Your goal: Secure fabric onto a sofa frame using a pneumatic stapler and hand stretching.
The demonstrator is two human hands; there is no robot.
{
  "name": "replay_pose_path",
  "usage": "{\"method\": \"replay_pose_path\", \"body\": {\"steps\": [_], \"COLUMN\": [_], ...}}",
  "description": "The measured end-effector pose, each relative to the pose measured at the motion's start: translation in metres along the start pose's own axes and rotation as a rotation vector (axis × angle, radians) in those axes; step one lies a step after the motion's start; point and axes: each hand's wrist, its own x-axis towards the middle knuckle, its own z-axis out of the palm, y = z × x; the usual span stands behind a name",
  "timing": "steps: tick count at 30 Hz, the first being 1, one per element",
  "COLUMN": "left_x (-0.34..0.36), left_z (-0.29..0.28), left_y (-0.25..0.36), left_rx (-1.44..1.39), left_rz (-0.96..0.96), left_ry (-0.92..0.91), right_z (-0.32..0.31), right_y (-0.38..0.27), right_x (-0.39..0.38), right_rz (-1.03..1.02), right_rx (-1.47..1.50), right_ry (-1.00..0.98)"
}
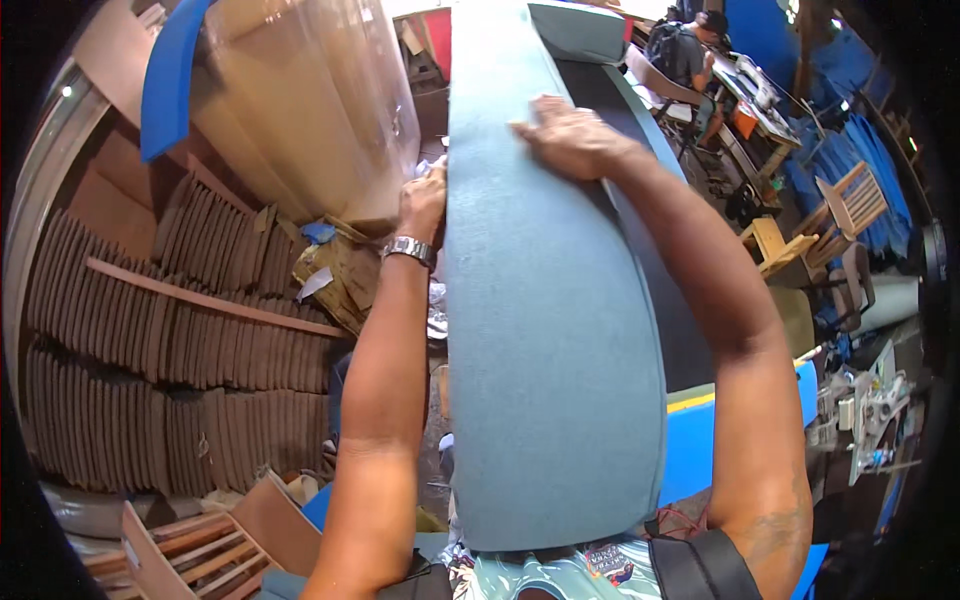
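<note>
A long sofa frame covered in blue-grey fabric (550, 330) stretches away from my body through the middle of the head view. My left hand (425, 200), with a metal watch (409, 250) on the wrist, is at the left edge of the padded top. Its fingers are curled against the fabric there, and their tips are partly hidden. Farther right, my right hand (578, 140) rests on the top surface with its fingers spread. Beyond the right side of the padding lies a dark recessed panel (680, 310) of the same piece.
Stacked brown corrugated pieces (180, 330) fill the left side. A large plastic-wrapped block (310, 110) stands behind them. Slatted wooden frames (210, 555) lie at lower left. At far right, a person (690, 55) sits at a sewing machine (755, 80), near blue material (870, 190).
</note>
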Motion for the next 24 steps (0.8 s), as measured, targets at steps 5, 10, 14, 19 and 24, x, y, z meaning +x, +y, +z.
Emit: {"method": "replay_pose_path", "body": {"steps": [5,10,14,19,24], "left_x": [-0.002,0.001,0.002,0.000,-0.004], "left_z": [-0.017,-0.033,-0.037,-0.036,-0.034], "left_y": [0.021,0.037,0.016,-0.009,-0.029], "left_rx": [0.117,0.045,-0.275,-0.117,-0.035], "left_rz": [-0.064,-0.088,-0.303,0.072,0.217], "left_ry": [-0.080,-0.060,-0.320,-0.176,-0.230], "right_z": [0.019,0.016,0.000,0.000,0.008], "right_y": [0.020,-0.036,-0.078,-0.099,-0.090], "right_x": [0.036,0.022,-0.016,-0.102,-0.194], "right_rz": [0.145,-0.149,-0.384,-0.640,-0.816], "right_rx": [0.043,-0.086,-0.089,0.109,0.205], "right_ry": [0.084,-0.027,-0.143,-0.114,-0.038]}}
